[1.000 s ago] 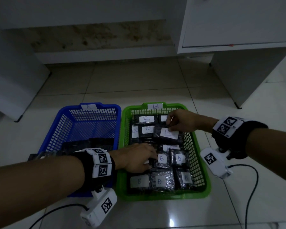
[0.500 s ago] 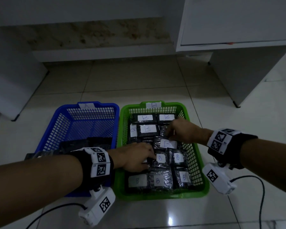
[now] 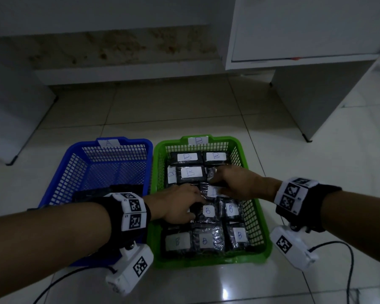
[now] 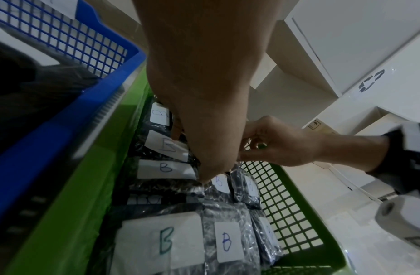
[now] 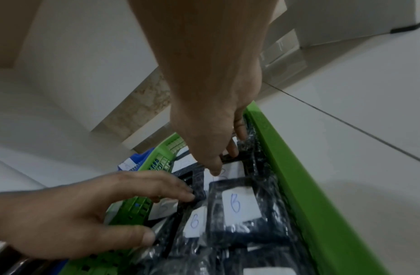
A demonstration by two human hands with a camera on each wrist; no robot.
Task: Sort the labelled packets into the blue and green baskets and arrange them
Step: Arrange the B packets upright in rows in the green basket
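The green basket [image 3: 206, 263] marked B holds several black packets with white B labels. My right hand [image 3: 235, 183] reaches into its middle, and its fingers pinch the far edge of a labelled packet [image 3: 214, 191] lying among the others. My left hand [image 3: 180, 205] is just left of that packet, its straight fingers resting on the packets beside it. In the right wrist view, the right fingertips [image 5: 216, 167] sit on the packet's label [image 5: 235, 168], and the left hand [image 5: 86, 214] touches a packet edge. The blue basket [image 3: 57, 189] marked A stands to the left.
Dark packets [image 3: 92, 194] lie in the near part of the blue basket. A white cabinet [image 3: 305, 29] stands on its side panel [image 3: 316, 102] at the back right. Another white panel [image 3: 9, 106] is at the left. Cables [image 3: 349, 260] trail over the tiled floor.
My right hand has brought the labelled packet from the back of the green basket down to its middle, next to the left hand. The left hand has stayed in place.
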